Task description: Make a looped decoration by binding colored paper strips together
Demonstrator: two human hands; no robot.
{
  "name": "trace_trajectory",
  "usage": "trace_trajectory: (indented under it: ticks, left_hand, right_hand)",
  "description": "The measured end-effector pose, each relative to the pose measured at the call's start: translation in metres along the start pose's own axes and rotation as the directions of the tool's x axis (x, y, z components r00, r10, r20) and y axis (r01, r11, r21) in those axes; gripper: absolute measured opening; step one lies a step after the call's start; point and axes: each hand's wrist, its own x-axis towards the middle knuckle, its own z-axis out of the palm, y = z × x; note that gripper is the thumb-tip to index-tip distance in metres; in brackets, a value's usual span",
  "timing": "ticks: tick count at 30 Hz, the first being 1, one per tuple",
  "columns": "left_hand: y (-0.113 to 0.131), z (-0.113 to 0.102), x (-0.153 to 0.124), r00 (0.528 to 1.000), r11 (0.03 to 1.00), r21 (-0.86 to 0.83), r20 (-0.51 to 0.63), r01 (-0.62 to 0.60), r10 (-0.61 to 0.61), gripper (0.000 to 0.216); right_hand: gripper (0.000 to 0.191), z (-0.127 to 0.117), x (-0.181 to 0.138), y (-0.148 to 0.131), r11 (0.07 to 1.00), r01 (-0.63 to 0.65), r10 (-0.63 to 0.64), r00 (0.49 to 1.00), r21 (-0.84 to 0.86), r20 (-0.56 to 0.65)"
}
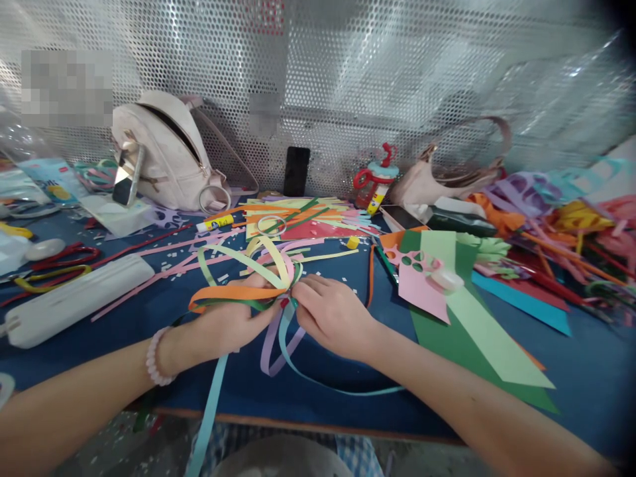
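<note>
Just above the blue tabletop, my left hand (216, 329) and my right hand (334, 315) meet and pinch a bunch of looped paper strips (278, 262) at its centre. The loops fan outward in pale green, yellow, pink, dark green and purple. An orange loop (238, 293) crosses over my left fingers. Below my hands hangs a purple loop (271, 358). A light blue strip (212, 404) runs down past the table's front edge, and a second thin blue strip (342, 392) curves right under my right forearm. My fingertips partly hide the joint.
Behind my hands lies a pile of coloured paper strips (308, 215) with a ring (271, 226). A glue stick (215, 223) and a white power strip (82, 301) are on the left. Green paper sheets (489, 331) lie right. A phone (297, 171) and a backpack (159, 152) stand behind.
</note>
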Motion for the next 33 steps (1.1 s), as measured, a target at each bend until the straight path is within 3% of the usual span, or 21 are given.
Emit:
trace_trajectory:
  ticks: [16,24,30,33]
  left_hand:
    - [0.003,-0.003,0.000,0.998,0.995,-0.102,0.067,0.009,-0.002,0.020]
    - [0.002,0.000,0.002,0.999,0.997,-0.077,0.052,0.016,-0.012,0.024]
    - [0.008,-0.005,0.003,0.990,0.983,-0.114,0.008,0.141,-0.140,0.023]
    - [0.009,-0.009,0.006,0.976,0.966,-0.146,-0.013,0.213,-0.217,0.018]
  right_hand:
    - [0.018,0.000,0.000,0.002,1.000,0.023,-0.023,1.000,0.009,0.003]
    - [0.015,0.001,-0.002,0.002,0.999,0.020,-0.018,0.995,0.026,-0.097]
    - [0.014,0.004,-0.004,0.013,0.990,-0.130,0.137,0.977,0.054,-0.164]
    - [0.020,0.004,-0.003,0.022,0.952,-0.304,0.305,0.950,0.014,-0.073]
